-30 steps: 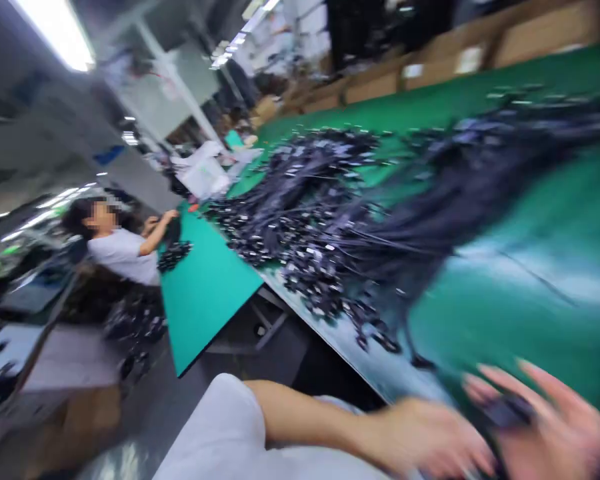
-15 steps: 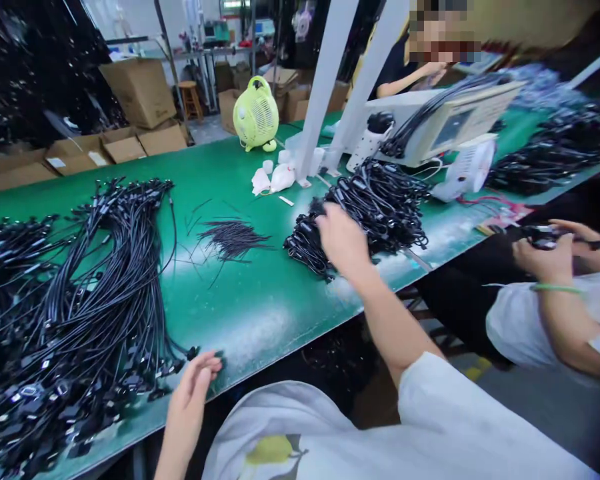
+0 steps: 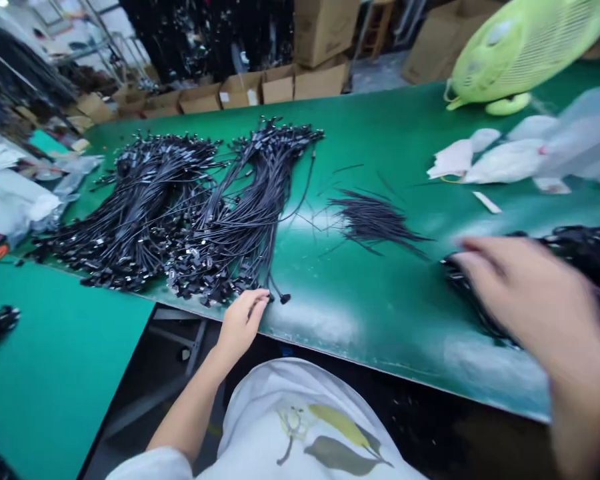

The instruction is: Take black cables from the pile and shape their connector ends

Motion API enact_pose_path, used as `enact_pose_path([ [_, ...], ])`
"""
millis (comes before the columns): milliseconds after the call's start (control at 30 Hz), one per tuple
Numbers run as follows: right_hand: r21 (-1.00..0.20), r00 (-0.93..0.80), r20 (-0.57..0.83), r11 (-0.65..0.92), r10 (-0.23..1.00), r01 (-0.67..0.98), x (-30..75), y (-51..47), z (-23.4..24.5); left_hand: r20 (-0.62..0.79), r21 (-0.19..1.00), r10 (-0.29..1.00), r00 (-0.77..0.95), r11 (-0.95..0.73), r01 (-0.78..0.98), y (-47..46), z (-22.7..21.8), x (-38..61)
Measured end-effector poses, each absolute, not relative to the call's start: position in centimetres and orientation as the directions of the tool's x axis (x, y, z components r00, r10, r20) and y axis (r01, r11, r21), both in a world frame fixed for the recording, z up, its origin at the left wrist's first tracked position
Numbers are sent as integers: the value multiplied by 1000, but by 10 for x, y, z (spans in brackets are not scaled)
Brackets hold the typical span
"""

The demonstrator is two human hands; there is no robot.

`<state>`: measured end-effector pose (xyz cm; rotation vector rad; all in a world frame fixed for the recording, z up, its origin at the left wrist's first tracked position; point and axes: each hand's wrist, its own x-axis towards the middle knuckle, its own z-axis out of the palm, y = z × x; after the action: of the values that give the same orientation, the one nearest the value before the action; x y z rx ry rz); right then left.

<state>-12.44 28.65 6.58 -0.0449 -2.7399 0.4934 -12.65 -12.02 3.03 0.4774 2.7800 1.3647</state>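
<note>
My left hand (image 3: 243,319) rests at the near edge of the green table (image 3: 390,133), its fingertips pinched on the end of a black cable from the big pile of black cables (image 3: 190,207). My right hand (image 3: 525,300) is blurred by motion and lies over a second bundle of black cables (image 3: 587,250) at the right. Its fingers are pointed left and look loosely spread. Between the two piles lies a small bunch of thin black ties (image 3: 370,220).
A lime green fan (image 3: 525,47) stands at the far right, with white plastic bags (image 3: 505,157) beside it. Cardboard boxes (image 3: 260,90) line the table's far side. A lower teal table (image 3: 40,373) sits at the left.
The view has swung left, so the big cable pile is now central. My left hand has reached forward onto a cable end at the table edge. My right hand stays on the right bundle.
</note>
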Motion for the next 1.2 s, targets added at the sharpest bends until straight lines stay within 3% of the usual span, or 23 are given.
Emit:
enact_pose_path([
  [133,-371,-905,177,825,-387,-426,-194,175,50,368,489,261,-893,762,424,-130,62,-184],
  [200,-335,-858,174,790,-484,-514,-235,123,51,351,264,319,-880,869,420,-135,74,-229],
  [267,-286,-841,195,791,-504,-540,-271,83,54,196,60,373,-907,918,391,-141,80,-270],
  [367,-163,-817,230,806,-529,-569,-306,51,55,104,-11,450,-887,892,451,-152,84,-302],
  [567,-31,-732,260,752,-630,-658,-318,52,58,227,-11,556,-800,823,568,-157,83,-295],
  [700,96,-557,397,637,-730,-765,-308,50,93,217,104,634,-742,741,663,-145,88,-292],
  [767,138,-522,405,615,-751,-777,-312,52,117,277,286,610,-742,685,670,-142,97,-290],
  [800,145,-540,401,633,-740,-760,-318,56,128,320,433,553,-769,637,638,-143,104,-288],
  [867,112,-665,406,756,-627,-644,-333,74,150,369,755,368,-854,418,506,-150,120,-283],
  [933,18,-814,436,909,-383,-417,-348,102,170,324,934,186,-927,90,345,-166,137,-278],
  [967,-53,-857,460,957,-231,-286,-353,119,179,283,959,128,-950,-48,279,-175,145,-275],
  [1000,-90,-862,482,970,-155,-225,-357,136,187,238,964,93,-967,-146,223,-186,151,-271],
  [1067,-134,-860,503,976,-85,-175,-357,168,197,141,965,82,-987,-234,119,-207,158,-262],
  [1133,-136,-863,500,977,-75,-163,-351,195,193,77,974,139,-987,-222,45,-223,157,-250],
  [1200,-215,-861,490,939,-135,-269,-337,211,174,42,993,233,-972,-118,15,-231,151,-237],
])
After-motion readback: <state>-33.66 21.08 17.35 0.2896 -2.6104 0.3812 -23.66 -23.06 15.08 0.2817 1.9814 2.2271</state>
